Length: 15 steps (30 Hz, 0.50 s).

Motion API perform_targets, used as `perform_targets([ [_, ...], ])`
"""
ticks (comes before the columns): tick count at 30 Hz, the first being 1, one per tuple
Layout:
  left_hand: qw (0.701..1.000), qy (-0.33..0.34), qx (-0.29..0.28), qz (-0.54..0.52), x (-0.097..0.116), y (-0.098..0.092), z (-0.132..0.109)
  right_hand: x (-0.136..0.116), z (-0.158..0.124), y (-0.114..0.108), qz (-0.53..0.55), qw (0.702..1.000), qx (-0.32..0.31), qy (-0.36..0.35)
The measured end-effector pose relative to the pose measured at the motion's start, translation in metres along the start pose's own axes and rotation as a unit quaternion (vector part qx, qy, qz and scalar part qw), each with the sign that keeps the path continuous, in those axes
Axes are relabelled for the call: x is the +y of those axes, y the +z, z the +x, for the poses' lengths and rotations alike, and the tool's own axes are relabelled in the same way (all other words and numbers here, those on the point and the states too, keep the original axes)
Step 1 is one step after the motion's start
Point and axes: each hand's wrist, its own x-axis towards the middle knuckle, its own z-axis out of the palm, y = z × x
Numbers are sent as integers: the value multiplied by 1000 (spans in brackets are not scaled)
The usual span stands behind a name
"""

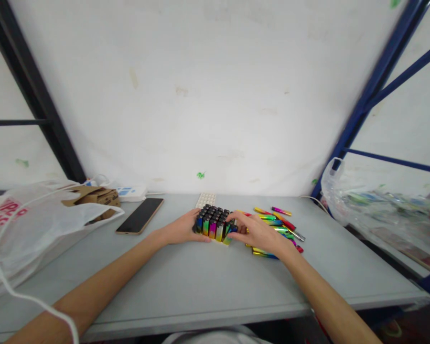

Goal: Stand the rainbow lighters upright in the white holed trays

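Note:
Upright lighters (pixel 212 228) with black tops and shiny coloured bodies stand in tight rows at the middle of the table. A pale tray edge (pixel 220 243) shows beneath them. My left hand (pixel 183 226) grips the left side of this block, thumb along the front and fingers behind. At the front right corner, my right hand (pixel 252 230) is closed on a lighter (pixel 228 236), thumb and fingers pinching it; it leans slightly against the row. Beside and partly behind that hand lies a loose pile of metallic coloured lighters (pixel 283 230).
A white tray with small holes (pixel 205 199) lies behind the block. To the left are a phone (pixel 140 216), a cardboard box (pixel 100 197) and a white plastic bag (pixel 50 224) with a white cable (pixel 28 298) across it. Clear bags (pixel 380 205) sit beyond the blue frame post (pixel 365 102).

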Motion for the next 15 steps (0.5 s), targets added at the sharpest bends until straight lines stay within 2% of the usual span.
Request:
perform_targets([
  [7, 1000, -13, -4, -9, -3, 1, 1, -1, 4, 8, -75, 996, 21, 43],
  [12, 999, -37, 16, -36, 0, 1, 1, 4, -1, 8, -64, 993, 72, 71],
  [15, 998, -31, 22, -51, 1, 1, 2, 4, -1, 18, -53, 994, 37, 84],
])
